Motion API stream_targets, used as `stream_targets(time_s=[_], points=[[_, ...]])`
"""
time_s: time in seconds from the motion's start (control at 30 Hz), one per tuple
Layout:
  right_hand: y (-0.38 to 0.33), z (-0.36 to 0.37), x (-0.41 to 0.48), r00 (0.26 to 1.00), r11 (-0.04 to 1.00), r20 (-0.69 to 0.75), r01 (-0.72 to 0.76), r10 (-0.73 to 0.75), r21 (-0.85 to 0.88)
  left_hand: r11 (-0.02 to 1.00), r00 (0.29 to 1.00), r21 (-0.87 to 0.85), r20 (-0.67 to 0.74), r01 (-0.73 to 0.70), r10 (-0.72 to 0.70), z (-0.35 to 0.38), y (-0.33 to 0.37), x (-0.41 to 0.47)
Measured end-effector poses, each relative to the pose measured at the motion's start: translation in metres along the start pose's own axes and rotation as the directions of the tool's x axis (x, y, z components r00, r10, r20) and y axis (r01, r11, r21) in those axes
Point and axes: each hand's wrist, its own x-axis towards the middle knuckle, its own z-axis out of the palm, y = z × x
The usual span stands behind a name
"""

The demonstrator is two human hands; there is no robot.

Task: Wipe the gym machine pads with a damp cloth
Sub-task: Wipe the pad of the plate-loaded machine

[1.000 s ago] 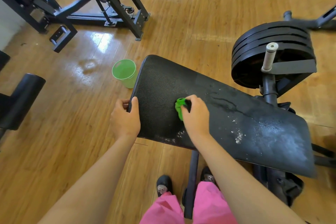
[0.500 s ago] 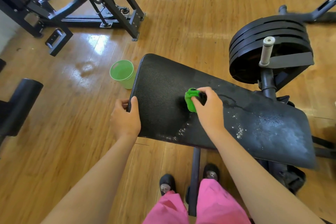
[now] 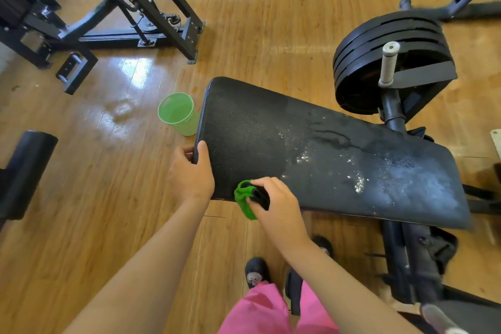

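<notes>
Since half a second ago, our right hand [image 3: 279, 199] has dragged the green cloth [image 3: 242, 198] from the middle of the black pad [image 3: 339, 149] to its near edge, close to our left hand [image 3: 191, 175], which has not shifted. We clutch the cloth bunched in the right hand's curled fingers, with one fold hanging just past the pad's near edge. Our left hand grips the pad's left end, thumb on top and fingers curled round the rim.

We judge the cloth soft, light and limp. It works best wadded in the palm, so that a broad face presses down. The pad looks like firm padded vinyl with a pebbled skin, probably slick where it is wet. It sits on its frame, so we take hold at the rim to steady it, not to lift it. Wet streaks and white specks [image 3: 358, 183] lie across its right half, which we judge is left to wipe.

Much of the cloth is hidden under our right hand, and we cannot tell whether the dark patch inside it is another fabric or shadow. The pad's frame is mostly covered from above. A green cup [image 3: 177, 114] stands on the wooden floor [image 3: 95, 198] just beside the pad's left end, and we cannot tell whether it holds water.
</notes>
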Motion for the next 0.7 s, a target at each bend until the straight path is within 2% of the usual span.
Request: stream_targets(time_s=[0.17,0.27,0.37,0.5,0.6,0.7], points=[[0.022,-0.013,-0.018,0.975,0.986,-0.162,-0.163,0.154,-0.04,0.999,0.999,-0.024,0.047,-0.022,0.024,-0.002,0.0,-0.001],[0.012,-0.004,-0.019,0.94,0.973,-0.256,-0.23,0.226,0.014,0.999,0.998,-0.047,0.059,-0.028,0.031,-0.002,0.0,-0.001],[-0.015,0.018,-0.011,0.938,0.976,-0.271,-0.193,0.214,0.1,0.998,0.996,-0.028,0.077,-0.047,0.049,-0.003,-0.002,0.002],[-0.04,0.04,-0.005,0.956,0.984,-0.245,-0.138,0.161,0.109,0.997,0.993,0.033,0.099,-0.071,0.067,-0.004,-0.005,0.004],[-0.025,0.035,-0.015,0.953,0.988,-0.265,-0.13,0.146,0.078,0.983,0.992,0.159,0.104,-0.088,0.072,-0.006,-0.003,0.002],[0.011,0.013,-0.032,0.892,0.973,-0.394,-0.226,0.222,0.037,0.968,0.989,0.219,0.114,-0.118,0.095,-0.007,-0.001,0.0]])
